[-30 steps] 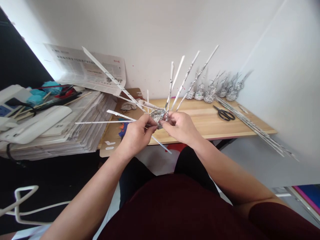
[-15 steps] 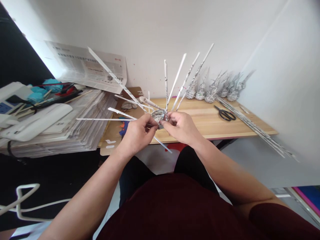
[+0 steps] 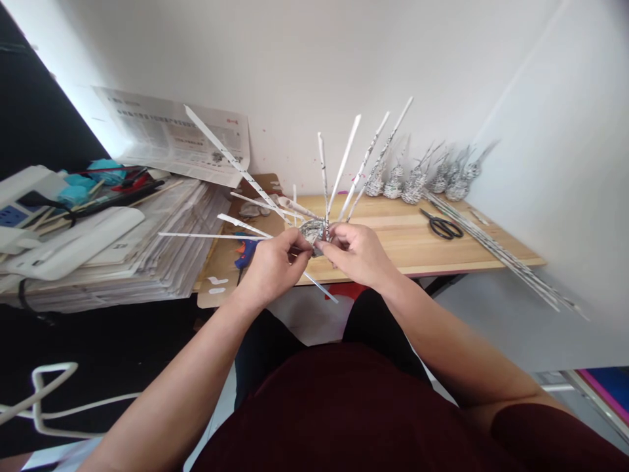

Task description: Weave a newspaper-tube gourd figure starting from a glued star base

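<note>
Between my hands is a small basket woven from rolled newspaper [image 3: 313, 229], with several long paper tubes [image 3: 344, 167] fanning out from it, up and to the left. My left hand [image 3: 282, 262] pinches the near left side of the weave, thumb against fingers. On the right side my right hand [image 3: 356, 252] grips the basket's edge, its thumb close to the left fingertips. One thin strip [image 3: 320, 287] sticks out below the left hand toward my lap. My fingers cover much of the basket's near side.
Black-handled scissors [image 3: 445, 226] and a bundle of long paper tubes [image 3: 496, 252] lie on the wooden table [image 3: 393, 252]. Several woven gourd shapes [image 3: 415, 183] stand by the wall. To the left are a blue glue gun [image 3: 244, 254], stacked newspapers [image 3: 167, 242] and a white power strip [image 3: 73, 242].
The upright paper tubes have tipped slightly and their tips sit a little lower. Both hands keep their hold on the basket in nearly the same place.
</note>
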Tool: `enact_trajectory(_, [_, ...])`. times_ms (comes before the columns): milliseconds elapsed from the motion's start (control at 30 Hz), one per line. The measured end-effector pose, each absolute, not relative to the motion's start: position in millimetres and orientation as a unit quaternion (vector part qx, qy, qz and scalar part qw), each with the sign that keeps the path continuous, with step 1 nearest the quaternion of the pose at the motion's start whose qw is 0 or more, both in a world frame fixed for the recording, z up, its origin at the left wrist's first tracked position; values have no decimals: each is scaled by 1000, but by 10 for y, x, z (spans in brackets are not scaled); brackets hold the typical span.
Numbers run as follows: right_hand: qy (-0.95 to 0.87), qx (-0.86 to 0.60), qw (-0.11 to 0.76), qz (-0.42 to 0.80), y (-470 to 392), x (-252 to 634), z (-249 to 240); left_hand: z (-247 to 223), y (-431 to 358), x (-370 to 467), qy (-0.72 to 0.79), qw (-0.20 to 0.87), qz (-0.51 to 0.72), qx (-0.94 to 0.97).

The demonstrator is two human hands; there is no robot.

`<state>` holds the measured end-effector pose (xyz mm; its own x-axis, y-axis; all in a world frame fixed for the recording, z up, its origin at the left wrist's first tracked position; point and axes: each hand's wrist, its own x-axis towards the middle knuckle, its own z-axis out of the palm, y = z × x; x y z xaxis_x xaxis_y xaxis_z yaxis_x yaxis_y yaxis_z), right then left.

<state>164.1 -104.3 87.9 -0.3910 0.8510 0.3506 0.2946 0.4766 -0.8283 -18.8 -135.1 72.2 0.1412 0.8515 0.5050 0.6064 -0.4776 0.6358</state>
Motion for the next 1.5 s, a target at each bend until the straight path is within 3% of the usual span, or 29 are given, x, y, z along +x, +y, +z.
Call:
enact_trajectory(867, [-744, -409, 426, 314, -1025, 1710, 708, 717, -1339, -145, 452, 125, 437, 767])
enact_trajectory(1133, [-729, -431, 431, 311, -801, 1906, 589, 482, -1431, -275, 384, -18, 450, 806])
enact_trajectory(1333, [-726, -426, 410, 351, -607, 2041, 316, 159, -1464, -346, 327, -97, 368, 865])
enact_trajectory(1500, [-738, -433, 387, 344, -492, 2153, 122, 50, -1451, -328, 262, -89, 319, 907])
